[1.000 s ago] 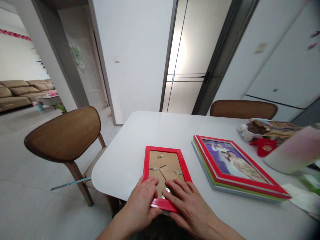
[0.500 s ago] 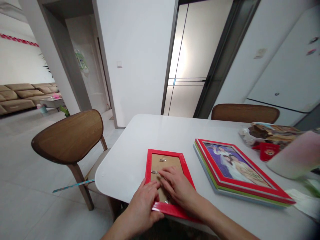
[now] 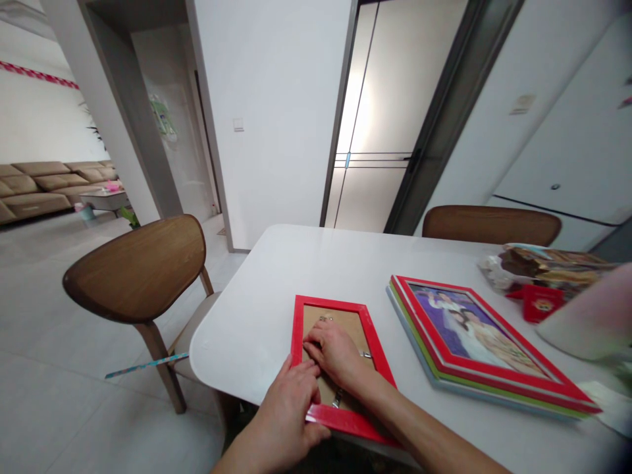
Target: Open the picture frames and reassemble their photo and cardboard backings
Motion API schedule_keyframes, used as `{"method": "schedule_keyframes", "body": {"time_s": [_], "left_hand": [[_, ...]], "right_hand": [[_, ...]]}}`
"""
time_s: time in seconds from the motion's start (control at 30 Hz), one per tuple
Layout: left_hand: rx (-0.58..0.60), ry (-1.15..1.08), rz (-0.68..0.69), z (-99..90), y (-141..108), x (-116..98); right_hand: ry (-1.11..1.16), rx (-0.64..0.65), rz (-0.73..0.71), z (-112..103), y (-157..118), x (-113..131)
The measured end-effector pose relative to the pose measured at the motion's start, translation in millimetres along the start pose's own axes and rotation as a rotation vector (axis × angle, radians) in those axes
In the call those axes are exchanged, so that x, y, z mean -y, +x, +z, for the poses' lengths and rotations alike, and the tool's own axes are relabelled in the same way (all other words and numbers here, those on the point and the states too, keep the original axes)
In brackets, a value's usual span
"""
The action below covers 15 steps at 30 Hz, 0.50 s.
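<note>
Left hand [image 3: 292,403]: curled around the near left corner of the red frame [image 3: 379,336], fingers over the upper side and thumb at the near rim.
Right hand [image 3: 336,354]: reaching across the frame, fingers bunched, with their tips at the left edge of the backing board [image 3: 348,317]; whether they pinch anything there cannot be told.
Red frame: flat and back side up at the near edge of the tabletop [image 3: 336,260], left of the stacked frames.
Metal clips: one at the far end [image 3: 326,318], one on the right [image 3: 365,355], one toward the near end [image 3: 338,397].
Stack: well apart from the hands, on the right; a red picture frame [image 3: 518,380] holding a photo [image 3: 474,332] sits face up over a green frame [image 3: 469,384], with a pale blue frame [image 3: 469,392] lowest.
Right end of tabletop: a red packet [image 3: 542,304] beside a pink-and-white rounded object [image 3: 587,316], with a crumpled bag [image 3: 557,264] behind.
Chairs: one brown-backed chair [image 3: 143,266] at the left side, another chair [image 3: 494,225] beyond the far edge.
</note>
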<state>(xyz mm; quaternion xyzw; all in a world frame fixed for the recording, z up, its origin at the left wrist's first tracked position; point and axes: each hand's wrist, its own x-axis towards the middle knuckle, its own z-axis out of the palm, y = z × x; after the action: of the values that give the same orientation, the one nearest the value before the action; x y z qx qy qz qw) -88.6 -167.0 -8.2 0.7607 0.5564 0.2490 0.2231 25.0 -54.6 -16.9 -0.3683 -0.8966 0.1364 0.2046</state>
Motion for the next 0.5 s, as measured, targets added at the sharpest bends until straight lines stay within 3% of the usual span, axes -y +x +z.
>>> {"method": "schedule_keyframes", "body": {"time_s": [0.27, 0.5], "left_hand": [[-0.026, 0.027, -0.011, 8.5, -2, 0], [-0.068, 0.052, -0.064, 17.9, 1, -10]], "right_hand": [[0.000, -0.106, 0.260, -6, 18, -38], [0.019, -0.163, 0.492, -5, 40, -49]]}}
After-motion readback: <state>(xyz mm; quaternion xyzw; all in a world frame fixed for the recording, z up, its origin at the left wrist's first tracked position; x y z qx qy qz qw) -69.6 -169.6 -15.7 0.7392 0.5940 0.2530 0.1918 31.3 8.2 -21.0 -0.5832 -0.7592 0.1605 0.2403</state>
